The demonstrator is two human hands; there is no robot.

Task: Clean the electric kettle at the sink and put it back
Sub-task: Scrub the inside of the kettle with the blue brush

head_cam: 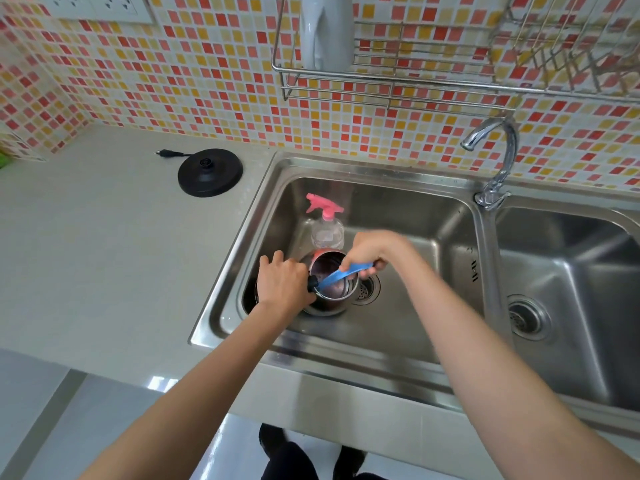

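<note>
The steel electric kettle (337, 292) stands upright and open in the left basin of the sink (398, 202). My left hand (285, 284) grips its left side, where the black handle shows. In my right hand (369, 252) is a blue-handled brush (341, 275), whose dark head reaches across the kettle's mouth to the left rim. The kettle's black round base (210, 172) lies on the counter to the left of the sink, its plug loose beside it.
A clear spray bottle with a pink trigger (326, 220) stands in the basin right behind the kettle. The tap (498, 161) rises between the two basins. A wire rack (398, 81) hangs on the tiled wall above. The drain (367, 289) lies beside the kettle.
</note>
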